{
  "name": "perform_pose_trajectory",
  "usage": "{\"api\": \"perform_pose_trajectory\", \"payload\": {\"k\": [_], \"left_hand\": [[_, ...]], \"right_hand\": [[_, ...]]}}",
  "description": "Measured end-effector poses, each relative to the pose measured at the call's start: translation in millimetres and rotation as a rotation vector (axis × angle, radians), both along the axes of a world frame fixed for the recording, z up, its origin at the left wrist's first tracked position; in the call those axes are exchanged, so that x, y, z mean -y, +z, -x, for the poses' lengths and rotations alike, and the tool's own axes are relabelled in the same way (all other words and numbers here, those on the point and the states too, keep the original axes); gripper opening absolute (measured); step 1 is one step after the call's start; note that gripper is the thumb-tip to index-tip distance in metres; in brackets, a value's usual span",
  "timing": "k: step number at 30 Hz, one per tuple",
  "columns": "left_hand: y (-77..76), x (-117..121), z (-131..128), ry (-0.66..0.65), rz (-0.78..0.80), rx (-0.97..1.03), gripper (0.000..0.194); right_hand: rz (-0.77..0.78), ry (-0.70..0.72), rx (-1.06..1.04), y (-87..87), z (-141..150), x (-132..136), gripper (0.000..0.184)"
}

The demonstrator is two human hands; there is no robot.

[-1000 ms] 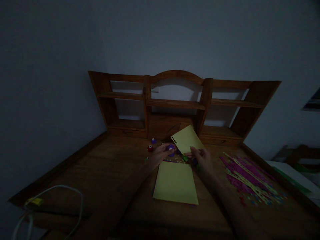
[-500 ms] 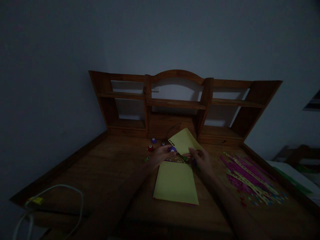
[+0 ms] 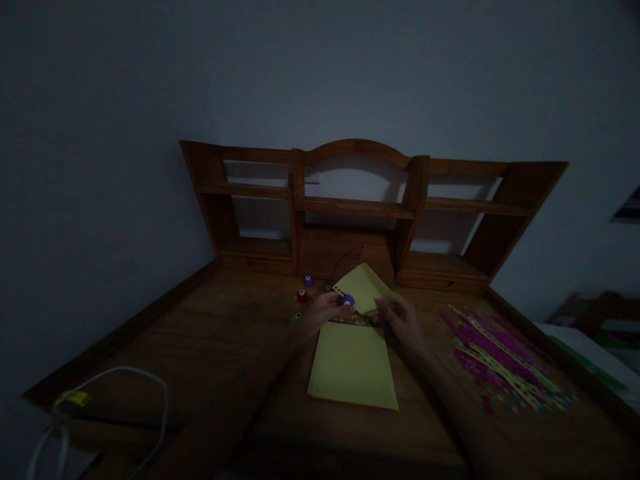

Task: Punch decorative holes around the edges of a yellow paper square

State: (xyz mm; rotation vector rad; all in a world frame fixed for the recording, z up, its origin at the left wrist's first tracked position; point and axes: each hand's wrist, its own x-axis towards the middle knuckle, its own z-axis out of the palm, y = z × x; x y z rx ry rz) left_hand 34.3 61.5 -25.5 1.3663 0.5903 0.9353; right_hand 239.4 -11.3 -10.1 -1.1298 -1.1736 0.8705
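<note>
My left hand (image 3: 323,310) is closed around a small purple craft punch (image 3: 348,302), which sits at the left edge of a yellow sheet of paper (image 3: 367,283). Dark punched holes run along that edge, above the punch. My right hand (image 3: 400,317) pinches the lower right part of the same sheet, which is held tilted above the desk. Below both hands lies a stack of yellow paper (image 3: 353,365). Small pale paper bits are scattered between the stack and the raised sheet. A dark green item (image 3: 371,321) shows partly under my right hand.
Beside my left hand stand a purple punch (image 3: 309,281), a red punch (image 3: 301,295) and a green punch (image 3: 295,319). Punched magenta and yellow strips (image 3: 500,353) are piled at the right. A white cable (image 3: 150,377) loops at the front left. A wooden shelf unit (image 3: 355,208) backs the desk.
The yellow sheet has shifted slightly left and down, and its punched edge now lies closer over the purple punch. Both hands keep their holds.
</note>
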Motion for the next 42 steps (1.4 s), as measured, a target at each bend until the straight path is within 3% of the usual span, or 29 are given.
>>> {"api": "perform_pose_trajectory", "payload": {"k": [10,25,42], "left_hand": [[10.1,9,2,-0.039,0.055,0.013,0.045],[8.7,7,0,-0.015,0.03,0.029,0.042],[12.8,14,4,-0.022,0.025,-0.001,0.037]], "right_hand": [[0.005,0.07,0.014,0.3,-2,0,0.048],[-0.017,0.008,0.033,-2.9,0,-2,0.057],[0.021,0.061,0.012,-4.5,0,-1,0.048]]}}
